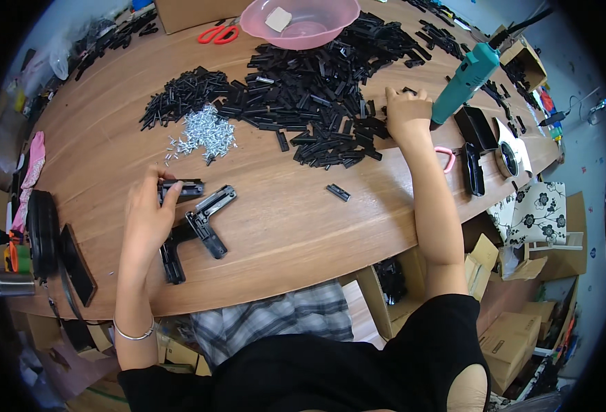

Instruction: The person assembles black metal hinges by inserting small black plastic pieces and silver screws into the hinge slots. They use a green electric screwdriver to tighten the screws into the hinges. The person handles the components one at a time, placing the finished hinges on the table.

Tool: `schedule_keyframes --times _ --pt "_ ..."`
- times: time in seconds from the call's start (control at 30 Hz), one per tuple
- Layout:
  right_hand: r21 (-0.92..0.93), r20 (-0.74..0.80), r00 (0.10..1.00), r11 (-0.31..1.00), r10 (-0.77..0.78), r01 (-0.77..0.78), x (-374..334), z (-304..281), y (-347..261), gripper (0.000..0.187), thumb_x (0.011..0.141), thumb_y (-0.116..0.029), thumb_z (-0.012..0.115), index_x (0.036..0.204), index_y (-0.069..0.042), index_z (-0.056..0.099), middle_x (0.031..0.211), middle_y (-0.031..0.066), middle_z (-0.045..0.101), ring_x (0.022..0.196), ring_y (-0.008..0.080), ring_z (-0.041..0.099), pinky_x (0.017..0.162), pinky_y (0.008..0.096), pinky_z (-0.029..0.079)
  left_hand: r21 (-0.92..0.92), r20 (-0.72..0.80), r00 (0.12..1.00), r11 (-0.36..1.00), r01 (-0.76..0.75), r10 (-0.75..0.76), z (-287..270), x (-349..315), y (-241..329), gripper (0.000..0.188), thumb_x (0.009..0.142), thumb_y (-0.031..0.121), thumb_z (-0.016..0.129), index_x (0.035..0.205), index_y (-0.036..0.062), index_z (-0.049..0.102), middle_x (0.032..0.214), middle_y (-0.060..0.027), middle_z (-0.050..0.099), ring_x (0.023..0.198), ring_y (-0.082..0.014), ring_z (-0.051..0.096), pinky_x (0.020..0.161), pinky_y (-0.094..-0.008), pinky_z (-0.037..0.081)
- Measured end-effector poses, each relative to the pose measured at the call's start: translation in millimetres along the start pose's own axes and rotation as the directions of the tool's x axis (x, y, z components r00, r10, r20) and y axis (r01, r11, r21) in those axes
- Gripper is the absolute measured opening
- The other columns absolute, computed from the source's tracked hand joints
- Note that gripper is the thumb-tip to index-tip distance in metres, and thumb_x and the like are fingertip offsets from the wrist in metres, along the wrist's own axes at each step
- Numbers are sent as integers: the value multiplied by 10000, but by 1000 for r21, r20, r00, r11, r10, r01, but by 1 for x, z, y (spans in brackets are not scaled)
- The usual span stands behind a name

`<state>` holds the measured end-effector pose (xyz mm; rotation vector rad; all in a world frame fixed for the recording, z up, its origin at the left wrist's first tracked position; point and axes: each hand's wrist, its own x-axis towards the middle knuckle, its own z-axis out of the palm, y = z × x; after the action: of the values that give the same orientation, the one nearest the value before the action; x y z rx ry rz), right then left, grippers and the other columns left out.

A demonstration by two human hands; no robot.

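My left hand (pixel 148 209) is closed around a black pistol-shaped plastic part (pixel 191 187), its thumb pressed along the near side. Right beside it on the table lies an L-shaped black part (pixel 210 240) with a silvery upper strip. Another black piece (pixel 172 264) sits below, close to my left wrist. Far to the right, my right hand (pixel 409 113) reaches to the right edge of a big heap of black plastic parts (pixel 316 89). Its fingers are bent and apart, with the tips partly hidden among dark pieces. A single small black part (pixel 338 192) lies between my hands.
Small silver pins (pixel 207 134) and a pile of thin black parts (pixel 183 96) lie left of the heap. A pink bowl (pixel 303 34) and red scissors (pixel 218 33) are behind. A teal electric screwdriver (pixel 464 79) hangs beside my right hand, near black trays (pixel 474 127).
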<state>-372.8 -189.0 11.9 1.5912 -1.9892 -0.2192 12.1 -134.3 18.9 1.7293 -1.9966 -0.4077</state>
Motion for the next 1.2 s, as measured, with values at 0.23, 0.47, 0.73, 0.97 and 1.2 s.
schedule_keyframes --times 0.23,0.47,0.73,0.97,1.2 --pt "195 -237 965 978 113 -67 2 -28 1 282 751 -20 531 1011 -81 622 858 128 657 835 295 616 711 386 501 21 -310 898 947 -320 310 11 -3 23 345 765 128 653 1072 32 526 1157 -173 494 1069 -336 489 900 -408 391" --pt "917 -383 647 -190 -660 350 -23 -130 -46 293 671 -6 688 962 -29 659 919 117 667 823 227 639 743 310 505 -437 72 917 839 -325 392 14 1 89 736 741 149 697 1348 18 303 1104 -220 577 1000 -368 580 812 -390 482" --pt "828 -9 988 556 154 -80 55 0 -12 247 745 -298 690 892 -101 705 749 103 667 710 243 645 682 331 492 -861 508 842 151 486 184 32 -2 75 408 920 166 503 1300 94 373 974 -81 607 729 -87 535 570 -203 403" --pt "857 235 968 451 89 -250 58 26 -19 349 651 -371 765 826 -74 715 655 73 649 603 173 614 594 293 482 -748 610 752 -131 650 249 39 -11 65 387 918 187 496 1218 121 261 1045 -101 506 818 -167 566 641 -241 448" --pt "891 153 987 424 52 -160 58 41 -11 290 660 -310 767 821 -74 717 657 55 649 592 127 584 592 267 465 -767 626 748 1 642 220 35 -9 66 379 930 243 489 1234 124 297 1033 -107 523 793 -125 581 647 -222 455"
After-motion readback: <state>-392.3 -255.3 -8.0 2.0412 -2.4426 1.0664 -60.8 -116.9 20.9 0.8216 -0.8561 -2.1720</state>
